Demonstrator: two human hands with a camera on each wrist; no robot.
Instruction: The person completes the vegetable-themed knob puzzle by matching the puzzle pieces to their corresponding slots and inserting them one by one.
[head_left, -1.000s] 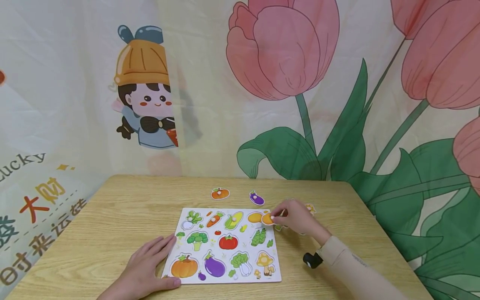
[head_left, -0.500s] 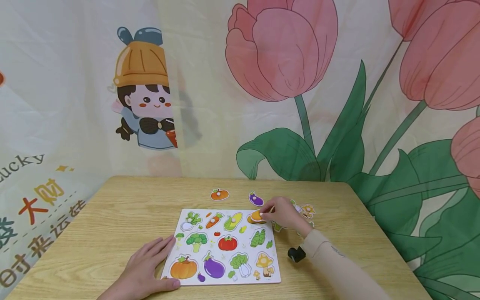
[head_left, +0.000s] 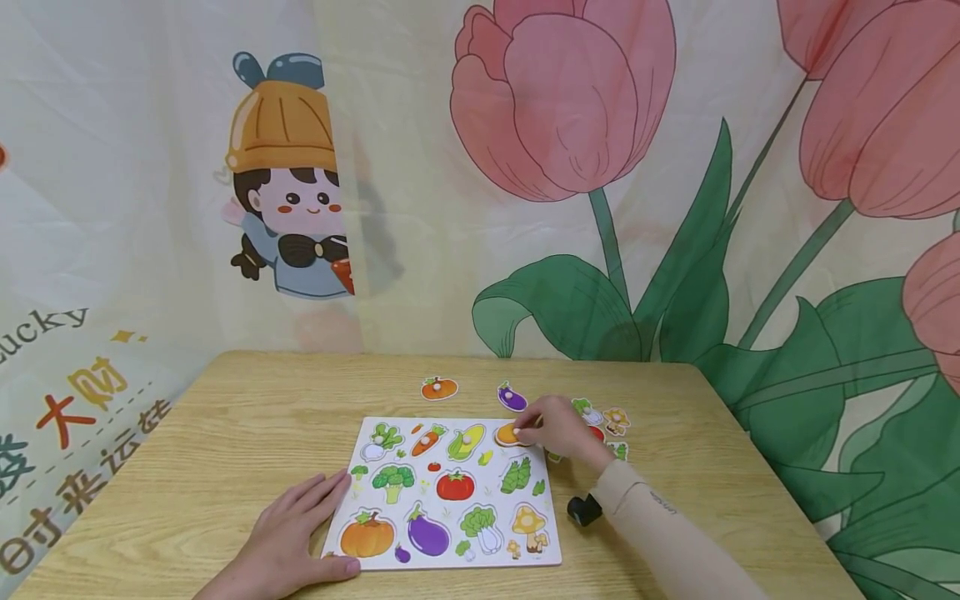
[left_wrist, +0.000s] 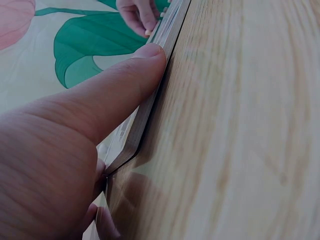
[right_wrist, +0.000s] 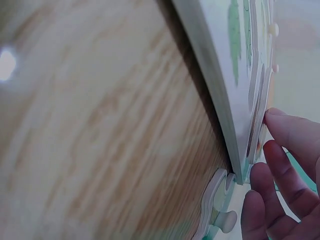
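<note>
A white vegetable puzzle board (head_left: 491,490) lies on the wooden table. My right hand (head_left: 562,429) pinches an orange oval puzzle piece (head_left: 506,434) between thumb and fingertips, over the oval slot at the board's far right corner; the fingertips cover its knob. From the right wrist view, the piece (right_wrist: 261,122) sits close along the board's face. My left hand (head_left: 288,533) rests at the board's near left corner, fingers stretched along the left side; its thumb (left_wrist: 120,82) presses the near edge. Knobbed radish (head_left: 385,437), carrot (head_left: 428,442) and corn (head_left: 468,442) pieces occupy slots in the far row.
Beyond the board lie a pumpkin piece (head_left: 439,388) and an eggplant piece (head_left: 512,397). Right of the right hand are a cabbage piece (head_left: 588,412), a mushroom piece (head_left: 617,421) and others partly hidden. A printed curtain (head_left: 405,208) hangs behind the table.
My right hand has moved left with the orange piece, from the board's right edge to over the oval slot, and the piece now lies lower. The left hand has stayed put.
</note>
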